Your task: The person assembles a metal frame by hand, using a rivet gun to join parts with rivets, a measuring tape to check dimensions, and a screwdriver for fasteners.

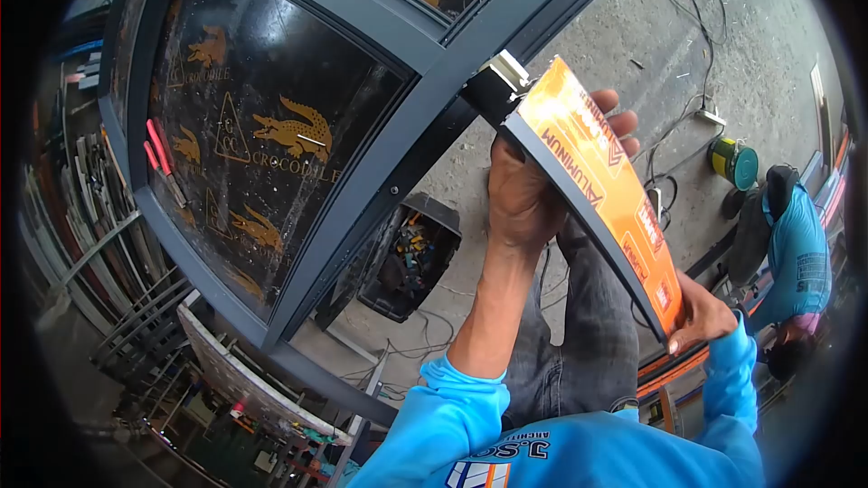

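Observation:
An aluminum profile with orange printed protective film and a dark grey edge slants across the middle. My left hand is closed around it from below near the upper end, with fingertips showing past the far side. At the lower end, my right hand grips it, thumb near the corner. The profile's upper end, by a pale cut end piece, is close beside a large dark grey metal frame. That frame holds a black panel with gold crocodile prints. Red-handled pliers lie at its left side.
A black crate with small parts stands on the floor below the frame. Cables run over the concrete to a power strip. A green tin and a bent-over person are at right. Metal lengths fill a rack at left.

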`<state>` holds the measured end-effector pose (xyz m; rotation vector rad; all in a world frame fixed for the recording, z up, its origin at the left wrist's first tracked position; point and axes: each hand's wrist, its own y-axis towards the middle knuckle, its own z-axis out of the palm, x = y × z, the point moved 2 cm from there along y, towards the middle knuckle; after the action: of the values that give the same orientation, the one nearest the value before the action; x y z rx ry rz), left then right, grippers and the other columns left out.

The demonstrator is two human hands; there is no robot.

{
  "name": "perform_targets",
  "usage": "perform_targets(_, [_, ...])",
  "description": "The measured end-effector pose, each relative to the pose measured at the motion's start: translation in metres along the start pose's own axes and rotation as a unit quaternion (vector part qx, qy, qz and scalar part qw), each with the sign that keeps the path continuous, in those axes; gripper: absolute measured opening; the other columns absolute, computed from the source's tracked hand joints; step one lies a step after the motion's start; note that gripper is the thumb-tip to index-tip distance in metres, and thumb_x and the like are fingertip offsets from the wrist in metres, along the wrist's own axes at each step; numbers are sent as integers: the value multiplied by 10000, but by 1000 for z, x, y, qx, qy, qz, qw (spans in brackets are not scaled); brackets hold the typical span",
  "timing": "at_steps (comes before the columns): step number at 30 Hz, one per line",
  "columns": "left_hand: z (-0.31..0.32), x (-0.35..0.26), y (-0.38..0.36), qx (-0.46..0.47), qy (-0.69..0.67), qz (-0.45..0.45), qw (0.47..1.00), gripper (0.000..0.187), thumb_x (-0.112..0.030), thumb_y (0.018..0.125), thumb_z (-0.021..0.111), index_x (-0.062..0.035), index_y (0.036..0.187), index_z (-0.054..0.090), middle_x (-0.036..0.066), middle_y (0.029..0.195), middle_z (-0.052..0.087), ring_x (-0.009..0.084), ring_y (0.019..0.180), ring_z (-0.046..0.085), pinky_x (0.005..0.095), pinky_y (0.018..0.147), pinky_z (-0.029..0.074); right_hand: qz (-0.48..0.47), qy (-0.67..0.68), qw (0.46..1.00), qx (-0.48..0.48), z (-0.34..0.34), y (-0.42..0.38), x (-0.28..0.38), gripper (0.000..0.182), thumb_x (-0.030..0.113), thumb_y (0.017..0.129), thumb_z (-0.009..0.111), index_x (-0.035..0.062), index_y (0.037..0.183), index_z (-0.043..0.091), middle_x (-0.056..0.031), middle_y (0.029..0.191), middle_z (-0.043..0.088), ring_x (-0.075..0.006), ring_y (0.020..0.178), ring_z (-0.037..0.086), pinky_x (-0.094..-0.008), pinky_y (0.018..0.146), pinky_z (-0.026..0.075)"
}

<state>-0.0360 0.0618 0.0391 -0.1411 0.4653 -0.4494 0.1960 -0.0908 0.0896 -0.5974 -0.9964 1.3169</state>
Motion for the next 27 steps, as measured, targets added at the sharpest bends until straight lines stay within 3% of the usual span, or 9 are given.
perform_targets(1, [0,0,-3,0,1,-3,1000,600,-398,861,535,-57,1328,377,225,1293,428,414,1158,473,510,969,418,-1,4,1000,0,23,2,3,860,111,568,854,30,1280,379,-101,975,601,-250,894,591,-340,836,465])
perform_targets(4, [3,3,0,24,-66,52,996,535,-337,893,511,-27,1309,383,229,1284,441,411,1148,484,514,944,438,-233,-373,812,-383,62,3,10,817,47,494,826,-12,1202,423,-145,909,566,-215,875,577,-304,823,445])
perform_targets(8, [22,-12,-2,-140,109,69,982,489,-294,890,553,31,1239,440,251,1181,523,387,1027,576,491,870,500,-142,-224,932,-248,39,-2,-5,827,13,508,684,-13,1289,415,-132,1093,560,-185,1016,517,-260,948,337])
perform_targets(12, [19,-21,-7,-186,267,102,940,258,-131,842,613,6,1050,549,86,915,583,143,768,585,243,678,473,34,-184,982,-27,-14,-20,-4,740,-5,538,768,1,1222,486,-65,1057,597,-131,954,527,-275,890,413])
perform_targets(15, [24,-15,-10,-214,213,145,942,294,-238,837,659,-20,1006,556,24,885,548,96,812,493,242,795,379,84,-169,981,36,-52,-13,-12,630,25,585,823,-15,1145,537,-56,951,628,-131,876,566,-258,783,469])
perform_targets(17, [-4,-9,-20,-156,171,91,969,457,-357,821,670,-25,1100,525,30,947,542,110,842,514,268,826,393,114,-53,963,238,-95,9,-56,644,68,588,837,-63,1139,532,-78,958,635,-140,887,579,-260,794,472])
perform_targets(18, [-8,-9,-17,-169,108,94,975,493,-390,823,651,-24,1126,519,49,989,564,135,919,534,293,869,402,80,-78,915,387,-113,25,-76,990,-28,663,727,-44,1397,63,-188,999,578,-230,954,575,-387,835,452])
perform_targets(21, [-5,-19,-9,-196,123,119,966,510,-403,824,636,-17,1140,525,79,1031,595,170,988,564,324,902,424,47,233,826,511,-52,44,-38,901,11,721,643,-59,1396,50,-241,990,554,-308,943,578,-409,853,433])
perform_targets(27, [7,-26,-8,-203,154,108,961,493,-345,787,669,14,1105,548,124,1018,603,188,883,600,333,845,480,72,219,877,421,-31,47,-32,909,54,652,707,-80,1377,177,-279,1128,545,-347,990,577,-435,875,428])
